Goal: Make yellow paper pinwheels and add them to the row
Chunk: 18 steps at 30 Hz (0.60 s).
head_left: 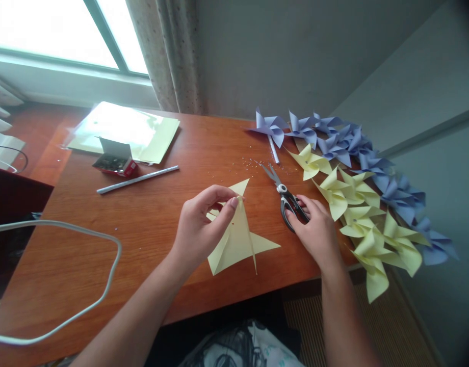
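Observation:
My left hand pinches a corner of a cut piece of yellow paper between thumb and fingertips. The paper's other points spread out over the table in front of me, and a small dark spot shows near its middle. To the right, my right hand has its thumb and fingers closed on the black and grey handles of a pair of scissors. The scissors' blades are slightly apart and point away from me to the left, low over the wood.
Yellow pinwheels and purple pinwheels crowd the table's right side. A small red box of fasteners, a silvery stick and stacked paper lie at the back left. A white cable loops at left. Tiny scraps lie near the blades.

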### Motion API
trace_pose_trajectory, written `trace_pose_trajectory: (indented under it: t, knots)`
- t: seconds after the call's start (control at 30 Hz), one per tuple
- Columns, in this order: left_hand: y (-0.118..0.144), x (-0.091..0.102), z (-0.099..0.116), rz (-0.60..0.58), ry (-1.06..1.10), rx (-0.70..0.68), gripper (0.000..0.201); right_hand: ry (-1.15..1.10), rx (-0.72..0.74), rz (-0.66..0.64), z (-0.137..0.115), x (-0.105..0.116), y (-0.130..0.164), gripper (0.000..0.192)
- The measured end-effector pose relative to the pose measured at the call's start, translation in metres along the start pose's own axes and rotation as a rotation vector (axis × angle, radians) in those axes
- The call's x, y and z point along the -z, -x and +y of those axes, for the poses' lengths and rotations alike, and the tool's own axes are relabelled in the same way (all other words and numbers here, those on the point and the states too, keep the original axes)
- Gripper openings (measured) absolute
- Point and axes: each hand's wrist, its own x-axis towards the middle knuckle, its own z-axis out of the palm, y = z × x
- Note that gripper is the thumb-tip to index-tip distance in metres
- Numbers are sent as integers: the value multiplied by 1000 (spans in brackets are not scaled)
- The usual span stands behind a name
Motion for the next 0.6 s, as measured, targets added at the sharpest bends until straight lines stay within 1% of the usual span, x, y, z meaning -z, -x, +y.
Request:
trace_pose_trajectory:
  t: [0.1, 0.17, 0.23, 0.33, 0.47, 0.53, 0.6]
  knots:
    - [0, 0, -3, 3, 22, 0, 13, 123, 81, 54, 2, 1, 0, 37]
    - [1, 0, -4, 7, 27, -2, 13, 173, 80, 67, 4, 0, 0, 37]
    - [1, -1, -4, 11, 30, -1, 11, 200, 62, 48, 6, 0, 0, 39]
    - [1, -1, -4, 7, 41, -7, 9, 213, 56, 8, 9, 1, 1, 38]
    - [1, -1, -3, 2, 5, -32, 10, 195, 71, -18, 12, 3, 0, 38]
    - [0, -1, -3, 2, -6, -37, 11, 190, 71, -10, 11, 6, 0, 39]
    - [0, -1, -4, 3, -7, -38, 12, 178, 87, 30, 6, 9, -1, 39]
